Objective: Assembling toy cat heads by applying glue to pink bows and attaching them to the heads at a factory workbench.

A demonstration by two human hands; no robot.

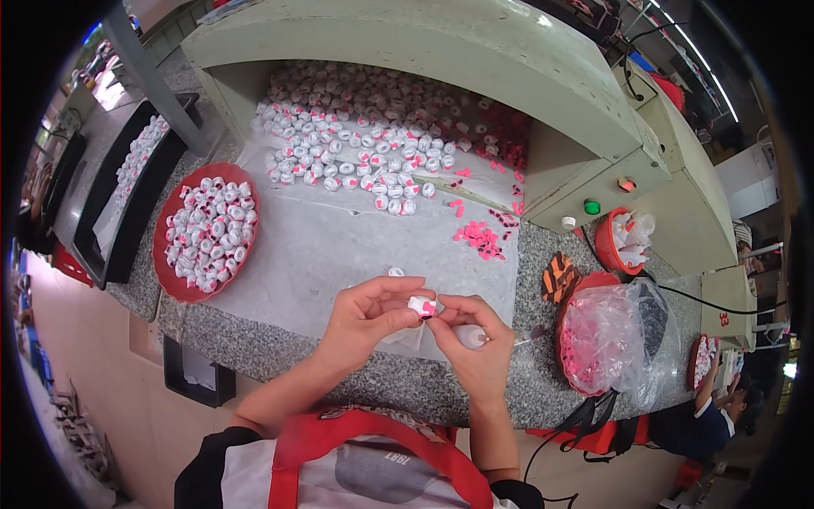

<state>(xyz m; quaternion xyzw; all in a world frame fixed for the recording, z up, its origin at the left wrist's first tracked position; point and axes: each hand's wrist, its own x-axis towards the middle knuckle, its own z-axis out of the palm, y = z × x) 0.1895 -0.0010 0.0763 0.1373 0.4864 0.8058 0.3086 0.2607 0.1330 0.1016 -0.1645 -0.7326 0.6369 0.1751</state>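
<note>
1. One small white piece [415,303] sits near the middle of the frame, pinched between thumb and fingers of the left grip [360,318]; that hold is narrow, closed right onto it.
2. From the right, the right grip [485,360] meets it, thumb and forefinger bunched at the piece's edge, a small translucent bottle [471,336] tucked in the palm. Whether those fingertips press the piece or steady some tiny bit against it, I can't tell from here.
3. My main worry is a slip: the piece is tiny and rounded, so an uneven push from the right could spin it loose — down onto the white sheet [305,246].
4. The bottle is another: tightening that palm might squeeze it, and if there's liquid inside, a drop could land on the granite surface [280,348].
5. The pink patch could also get nudged askew, with fingers crowding so close.
6. As for looks, the piece is white and stubby, with a bright pink patch facing up and a dark spot at its lower edge — much like those in the red bowl [188,293] at left and the heap [365,144] at upper centre.
</note>
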